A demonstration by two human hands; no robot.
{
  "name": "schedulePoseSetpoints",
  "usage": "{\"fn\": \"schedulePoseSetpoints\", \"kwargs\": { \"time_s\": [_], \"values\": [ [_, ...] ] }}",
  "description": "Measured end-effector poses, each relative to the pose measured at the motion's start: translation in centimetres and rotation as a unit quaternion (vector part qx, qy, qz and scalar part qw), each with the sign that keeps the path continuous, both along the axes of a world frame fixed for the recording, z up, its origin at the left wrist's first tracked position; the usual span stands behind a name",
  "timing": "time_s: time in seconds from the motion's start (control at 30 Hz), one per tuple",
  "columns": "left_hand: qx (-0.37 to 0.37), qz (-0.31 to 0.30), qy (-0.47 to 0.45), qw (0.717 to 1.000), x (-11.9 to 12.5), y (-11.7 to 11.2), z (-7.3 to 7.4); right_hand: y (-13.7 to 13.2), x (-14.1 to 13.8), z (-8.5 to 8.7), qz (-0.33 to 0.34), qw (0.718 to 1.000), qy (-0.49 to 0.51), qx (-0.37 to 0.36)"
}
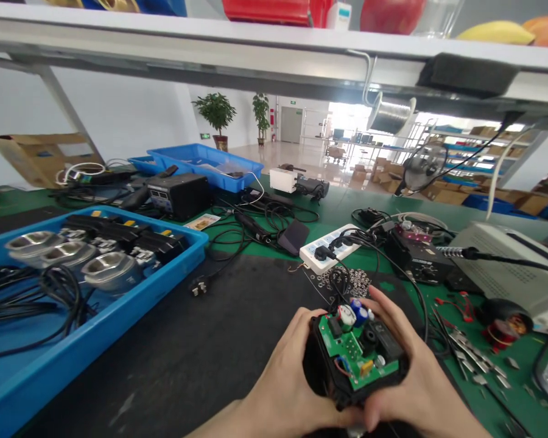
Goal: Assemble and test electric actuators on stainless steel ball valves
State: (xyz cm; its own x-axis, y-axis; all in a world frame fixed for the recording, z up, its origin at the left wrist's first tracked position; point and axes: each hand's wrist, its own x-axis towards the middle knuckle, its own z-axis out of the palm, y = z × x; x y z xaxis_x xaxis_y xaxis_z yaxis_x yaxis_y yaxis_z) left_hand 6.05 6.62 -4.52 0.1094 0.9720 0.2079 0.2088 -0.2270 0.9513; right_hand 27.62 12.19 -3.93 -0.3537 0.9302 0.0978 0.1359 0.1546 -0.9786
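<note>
Between my two hands, above the black mat (pixel 173 365), is a black housing (pixel 322 359) with a green circuit board (pixel 354 353) facing up. Blue capacitors, a black block and a small yellow part stand on the board. My left hand (pixel 290 371) grips the housing's left side. My right hand (pixel 415 365) wraps round its right side, and the thumbs come close together at the near edge. Just beyond it, black cable and a spread of small metal nuts or rings (pixel 358 283) lie on the mat.
A blue tray (pixel 132 325) with metal housings and cables stands at left. A white power strip (pixel 317 255) with plugs lies ahead. At right are a soldering iron (pixel 472 254), its black station (pixel 418 261) and a grey instrument (pixel 497 267). A shelf (pixel 256 45) with a solder spool (pixel 390 115) hangs overhead.
</note>
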Motion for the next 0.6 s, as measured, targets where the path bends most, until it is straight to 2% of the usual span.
{"fn": "schedulePoseSetpoints", "kwargs": {
  "time_s": [0.1,0.17,0.27,0.37,0.5,0.6],
  "values": [
    [-0.001,0.046,0.034,0.998,-0.2,0.5,0.3,2.4,-0.4,1.7,0.077,0.995,0.025,-0.061],
    [-0.004,0.068,0.038,0.997,-0.4,1.0,0.1,3.2,-1.1,2.3,0.085,0.991,0.043,-0.098],
    [-0.003,0.08,0.02,0.997,-0.9,1.6,-0.4,3.3,-2.3,2.5,0.051,0.986,0.071,-0.143],
    [0.007,0.067,-0.005,0.998,-1.0,1.9,-0.5,2.9,-3.1,2.6,0.02,0.985,0.079,-0.154],
    [-0.003,0.048,-0.071,0.996,-0.7,2.0,-0.8,2.6,-3.5,2.7,-0.018,0.988,0.051,-0.144],
    [-0.028,0.052,-0.136,0.989,-0.7,2.3,-1.4,2.3,-3.7,2.4,-0.052,0.994,-0.004,-0.101]
  ]
}}
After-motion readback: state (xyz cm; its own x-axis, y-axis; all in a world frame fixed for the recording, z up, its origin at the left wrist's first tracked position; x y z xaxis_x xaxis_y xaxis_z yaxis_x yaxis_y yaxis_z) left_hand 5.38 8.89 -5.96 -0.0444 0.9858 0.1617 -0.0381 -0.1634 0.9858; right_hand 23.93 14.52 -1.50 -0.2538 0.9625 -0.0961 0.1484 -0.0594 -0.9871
